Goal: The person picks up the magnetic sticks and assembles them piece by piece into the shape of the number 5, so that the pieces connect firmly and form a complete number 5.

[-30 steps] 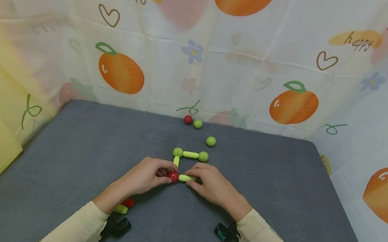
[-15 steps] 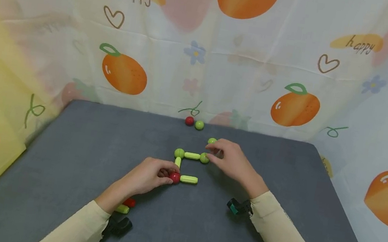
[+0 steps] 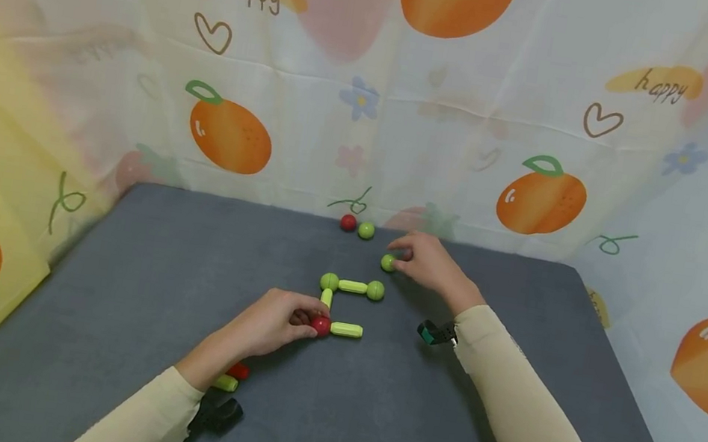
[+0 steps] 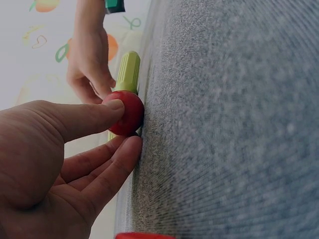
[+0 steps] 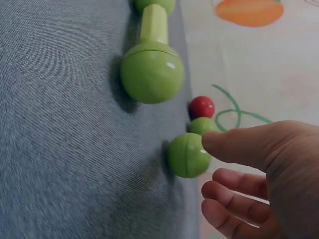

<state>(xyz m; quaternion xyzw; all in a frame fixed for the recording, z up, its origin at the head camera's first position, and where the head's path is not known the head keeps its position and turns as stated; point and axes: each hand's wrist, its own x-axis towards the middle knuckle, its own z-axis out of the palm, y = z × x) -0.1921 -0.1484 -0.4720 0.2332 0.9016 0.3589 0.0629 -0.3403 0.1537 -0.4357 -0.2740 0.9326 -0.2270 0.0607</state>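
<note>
My left hand [image 3: 279,320] pinches a red ball [image 4: 128,113] between thumb and fingers, low on the table. A yellow-green rod [image 3: 347,330] sticks out to the right from this ball, its far end free. Another yellow-green rod [image 3: 326,298] runs back from it to a green ball [image 3: 329,282]. From there a third rod [image 3: 353,287] leads right to a second green ball [image 5: 152,72]. Beyond this frame, my right hand [image 3: 431,263] is at a loose green ball [image 5: 189,155], thumb tip overlapping it, the other fingers apart from it.
At the table's back edge lie a loose red ball [image 3: 348,222] and a green ball [image 3: 366,230]. A red rod [image 3: 239,371] and a yellow-green rod [image 3: 225,383] lie partly hidden by the left forearm. A printed curtain [image 3: 312,132] hangs behind the grey table [image 3: 185,265].
My right hand has left the front yellow-green rod and moved back, past the far green ball, to the loose green ball. My left hand stays on the red ball.
</note>
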